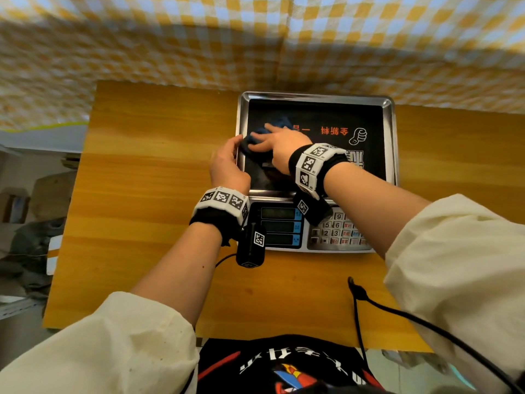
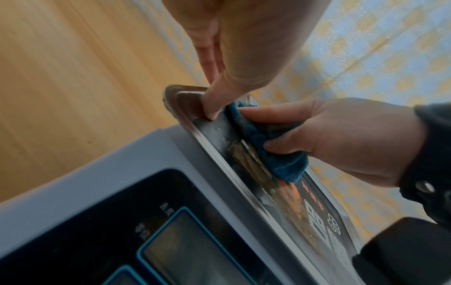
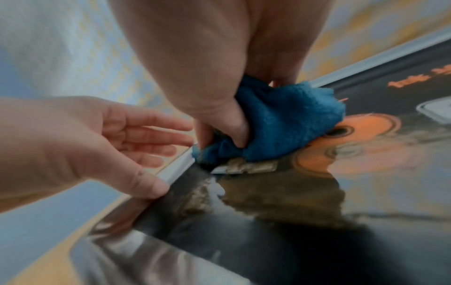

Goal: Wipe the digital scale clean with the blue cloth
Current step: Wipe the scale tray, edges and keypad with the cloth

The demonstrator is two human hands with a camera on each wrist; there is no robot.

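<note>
The digital scale sits on the wooden bench right of centre in the head view, its steel-rimmed weighing tray toward the top of the frame and its display and keypad toward the bottom. The right hand reaches across to the tray's left edge, fingers and thumb curled round the bunched blue cloth and pressing it onto the dark printed surface; the right wrist view shows this grip clearly, the cloth wadded under the fingertips just beside the raised rim. The left hand holds nothing: its thumb rests on the tray's left rim and its fingers lie relaxed and spread outside the edge, apparently steadying the scale.

The cloth lies at the tray's left border, so nearly all the unwiped surface appears to stretch to the right of the grip, along the tray's long axis. The next stroke would likely run rightward across the tray, away from the steadying left hand. The display and keypad probably still need wiping.
</note>
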